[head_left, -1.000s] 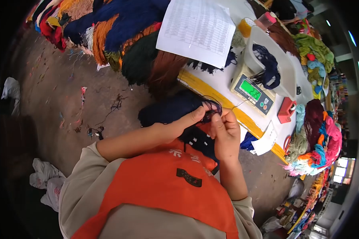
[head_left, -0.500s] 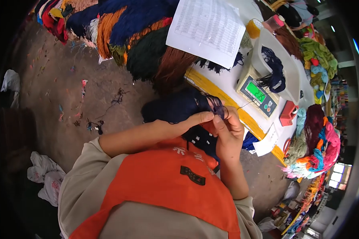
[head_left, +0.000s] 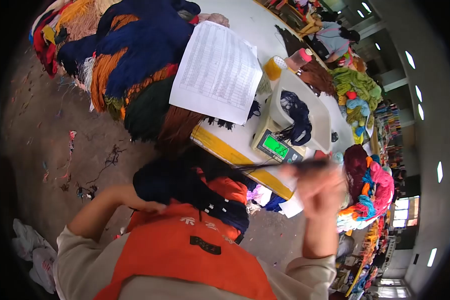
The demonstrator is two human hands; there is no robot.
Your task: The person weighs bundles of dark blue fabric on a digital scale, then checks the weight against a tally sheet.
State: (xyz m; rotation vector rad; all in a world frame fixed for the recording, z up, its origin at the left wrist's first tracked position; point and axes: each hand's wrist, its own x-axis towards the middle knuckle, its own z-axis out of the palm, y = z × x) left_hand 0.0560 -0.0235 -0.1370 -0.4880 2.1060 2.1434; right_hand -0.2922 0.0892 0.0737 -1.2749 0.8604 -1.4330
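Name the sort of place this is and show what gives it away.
Probably a yarn workshop: blue yarn lies heaped, multicoloured skeins hang bunched, and a digital scale bears dark yarn.

A printed sheet (head_left: 217, 72) lies on the white counter (head_left: 245, 22), partly over brown yarn (head_left: 180, 123). Blue, orange and dark green hanks (head_left: 140, 57) spread beside it. A pink spool (head_left: 299, 59) stands near a yellow roll (head_left: 274, 68). Farther off are green yarn (head_left: 359, 82) and a person (head_left: 332, 40) in a pale top. Thread scraps (head_left: 71, 142) litter the floor (head_left: 40, 120); plastic bags (head_left: 42, 262) lie at lower left. A window (head_left: 406, 211) glows at lower right.
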